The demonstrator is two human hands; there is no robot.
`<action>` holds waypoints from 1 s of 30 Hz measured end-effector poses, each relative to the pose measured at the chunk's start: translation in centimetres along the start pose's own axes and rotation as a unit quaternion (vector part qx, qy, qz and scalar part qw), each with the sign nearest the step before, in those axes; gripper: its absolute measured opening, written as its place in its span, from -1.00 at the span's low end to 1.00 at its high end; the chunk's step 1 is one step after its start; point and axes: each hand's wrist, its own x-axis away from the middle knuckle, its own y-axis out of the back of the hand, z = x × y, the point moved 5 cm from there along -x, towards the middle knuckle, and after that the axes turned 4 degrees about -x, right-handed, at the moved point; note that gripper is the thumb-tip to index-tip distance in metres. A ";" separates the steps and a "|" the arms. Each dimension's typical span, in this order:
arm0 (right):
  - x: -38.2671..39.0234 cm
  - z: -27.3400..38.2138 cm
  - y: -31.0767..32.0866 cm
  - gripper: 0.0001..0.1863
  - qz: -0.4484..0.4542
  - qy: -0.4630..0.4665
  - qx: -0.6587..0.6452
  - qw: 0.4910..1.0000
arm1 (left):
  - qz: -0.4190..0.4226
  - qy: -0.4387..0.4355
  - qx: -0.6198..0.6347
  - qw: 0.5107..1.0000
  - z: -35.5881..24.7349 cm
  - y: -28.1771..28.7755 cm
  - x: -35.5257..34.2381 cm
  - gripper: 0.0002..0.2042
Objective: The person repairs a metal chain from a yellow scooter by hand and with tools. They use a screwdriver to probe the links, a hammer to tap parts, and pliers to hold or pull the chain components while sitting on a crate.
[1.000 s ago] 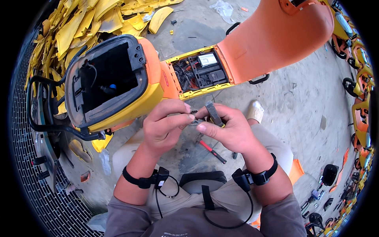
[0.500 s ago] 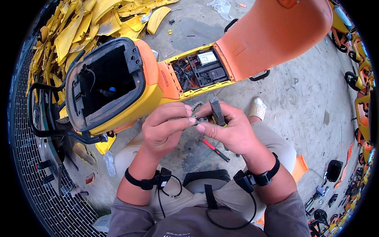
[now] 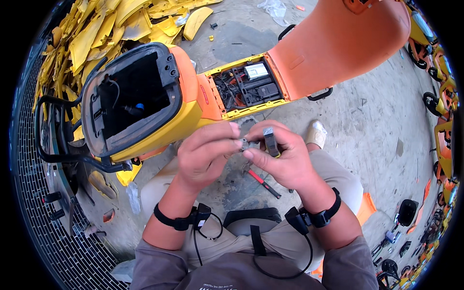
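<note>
Both hands meet in front of me, over the floor beside a yellow and orange scooter body [image 3: 193, 113]. My left hand [image 3: 203, 150] is closed, its thumb and fingertips pinching a small grey metal part [image 3: 244, 144]. My right hand [image 3: 291, 162] is closed too. Its thumb and index finger touch the same small part from the right, while a steel tool [image 3: 269, 140], apparently pliers with yellow on the grip, stands tilted up in the palm. Fingers hide most of the tool's handle and much of the small part. Beneath the hands lies a hammer [image 3: 263, 182] with a red and black handle.
The scooter's storage box [image 3: 166, 104] gapes at left; its wiring bay [image 3: 246, 84] is uncovered. An orange panel [image 3: 338, 48] rises beyond. Yellow shell pieces [image 3: 92, 43] are heaped far left. Parked scooters [image 3: 442, 101] line the right. A black tub [image 3: 409, 212] sits lower right.
The steel tool in my right hand has tipped so its end faces up more. Both hands keep hold of the small part, which has turned slightly. The view has shifted a little.
</note>
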 end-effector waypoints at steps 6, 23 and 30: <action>-0.2 1.1 -0.1 -0.72 -0.067 0.099 0.105 0.987 | -0.011 0.331 0.302 0.894 2.8 -1.7 2.7 -0.53; -0.1 0.3 -1.5 -0.82 -0.075 0.110 0.174 0.976 | -0.032 0.458 0.534 0.710 3.8 -3.5 3.8 -0.64; -0.2 -3.9 2.3 -0.75 -0.268 -0.334 -0.279 0.860 | -0.059 0.479 0.571 0.664 4.5 -3.0 3.2 -0.74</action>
